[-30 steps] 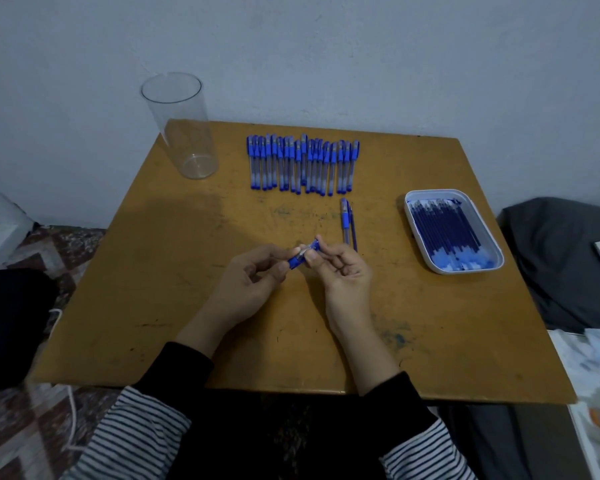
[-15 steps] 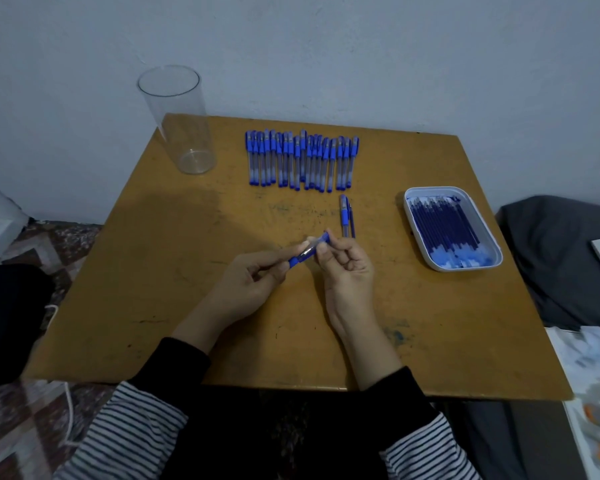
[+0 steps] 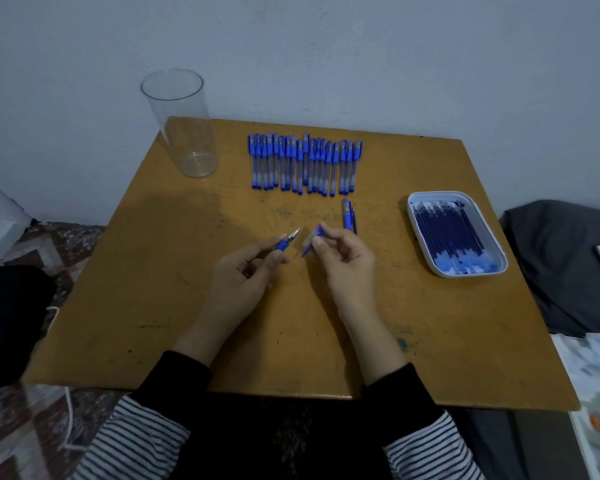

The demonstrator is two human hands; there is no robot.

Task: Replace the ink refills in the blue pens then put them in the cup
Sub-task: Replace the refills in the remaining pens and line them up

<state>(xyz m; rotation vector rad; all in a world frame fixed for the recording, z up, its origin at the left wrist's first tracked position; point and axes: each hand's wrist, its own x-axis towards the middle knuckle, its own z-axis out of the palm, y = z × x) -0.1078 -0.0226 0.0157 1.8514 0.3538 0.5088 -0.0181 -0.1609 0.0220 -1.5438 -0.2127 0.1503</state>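
Head view: a blue tip section (image 3: 286,242) is pinched in the curled fingers of the left hand (image 3: 238,278) and a clear pen barrel (image 3: 309,241) is pinched by the right hand (image 3: 345,265), the two parts held just apart above the table (image 3: 153,271). A loose cap (image 3: 346,216) (a thin blue piece beside it, too blurred to name) is seen just beyond the right hand. A row of blue pens (image 3: 305,164) is laid farther back, a clear cup (image 3: 184,126) is stood upright at the far left corner, and refills (image 3: 447,233) are piled in a white tray (image 3: 411,216) at the right.
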